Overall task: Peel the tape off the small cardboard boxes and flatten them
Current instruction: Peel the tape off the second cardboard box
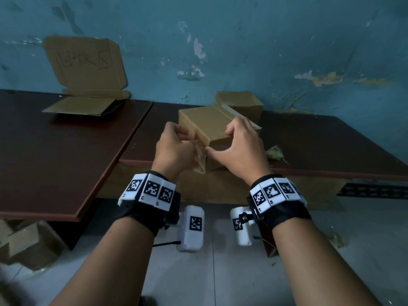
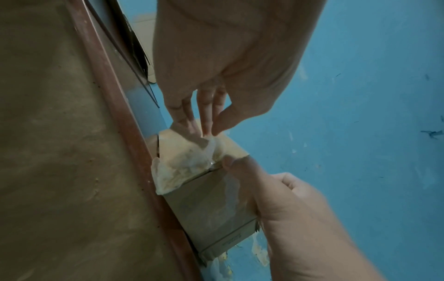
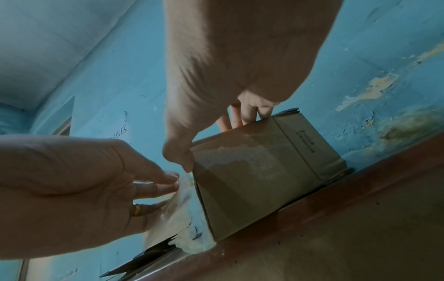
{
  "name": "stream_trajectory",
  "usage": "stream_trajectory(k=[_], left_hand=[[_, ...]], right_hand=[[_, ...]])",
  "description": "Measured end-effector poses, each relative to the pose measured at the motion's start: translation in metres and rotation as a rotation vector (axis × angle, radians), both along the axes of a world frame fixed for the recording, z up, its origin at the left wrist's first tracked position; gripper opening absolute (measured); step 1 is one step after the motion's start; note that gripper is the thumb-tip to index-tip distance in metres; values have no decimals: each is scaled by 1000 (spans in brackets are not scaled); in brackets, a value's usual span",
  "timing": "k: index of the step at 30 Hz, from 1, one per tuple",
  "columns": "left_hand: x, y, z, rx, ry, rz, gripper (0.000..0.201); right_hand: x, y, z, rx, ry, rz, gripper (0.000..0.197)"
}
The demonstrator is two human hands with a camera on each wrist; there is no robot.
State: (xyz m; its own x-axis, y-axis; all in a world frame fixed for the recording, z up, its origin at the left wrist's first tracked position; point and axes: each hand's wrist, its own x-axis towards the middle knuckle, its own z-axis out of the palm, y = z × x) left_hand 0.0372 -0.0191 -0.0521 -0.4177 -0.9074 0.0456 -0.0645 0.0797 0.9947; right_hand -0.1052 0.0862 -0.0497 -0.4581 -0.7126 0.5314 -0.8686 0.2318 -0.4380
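A small brown cardboard box (image 1: 205, 122) (image 2: 211, 205) (image 3: 259, 171) stands tilted at the front edge of the dark table (image 1: 320, 138). My right hand (image 1: 238, 144) (image 3: 216, 95) grips it, thumb at the near corner and fingers over the top. My left hand (image 1: 174, 146) (image 2: 211, 121) pinches a crumpled strip of clear tape (image 1: 199, 159) (image 2: 190, 165) (image 3: 177, 205) that still hangs from the box's near left face. A second small box (image 1: 240, 103) stands behind, against the wall.
A flattened, opened box (image 1: 86, 69) with handwriting leans on the blue wall at the back left, on a second dark table (image 1: 55, 155). A wad of peeled tape (image 1: 274, 153) lies right of the box. More cardboard boxes (image 1: 24, 244) sit on the floor, lower left.
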Motion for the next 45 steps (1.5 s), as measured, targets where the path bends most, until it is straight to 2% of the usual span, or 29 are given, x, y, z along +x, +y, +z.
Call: stream_trajectory(k=[3,7,12,15,20,22,24,26,29,31,33,37,38,40,43,45], left_hand=[[2,-14,-3,-70,-27,72,28],[5,-12,-3,-18,-89,-35,12],[2,-8,-7,-48,-157,-85,14],[3,-5,-5,-59,-127,-53,13],[2,-10,1,51,-28,-34,16],[1,-9,1,22,-6,-17,9],[0,-5,0,-83,-73,-5,4],[-3,-4,-3,-174,-124,14,10],[-8,-5,-2,-185,9,35,26],[-9,-1,3,-165,103,31,22],[-13,1,2,-165,102,3,18],[-19,2,-5,-93,-24,-88,54],[-19,1,-6,-78,-27,-101,56],[-16,5,1,-51,-4,-108,48],[-13,3,1,-32,18,-98,27],[-14,0,-3,-74,22,-105,17]], right_hand=[[-1,0,-1,-20,-3,12,59],[-1,1,-1,-21,-15,18,58],[-1,1,-1,-14,-14,24,59],[-2,1,-2,-18,-18,29,58],[-3,1,-3,-37,-4,47,60],[-1,2,-3,-45,0,51,59],[0,3,-3,-61,-1,62,58],[1,3,-4,-82,-7,93,55],[1,2,-6,-97,-20,148,51],[1,2,-5,-102,-32,167,50],[1,2,-4,-108,-54,181,48],[4,1,-6,-174,-166,189,36],[5,0,-7,-222,-205,169,32],[6,-2,-6,-317,-241,53,31],[5,-6,-9,-362,-258,-256,47],[6,-9,-10,-329,-341,-420,64]])
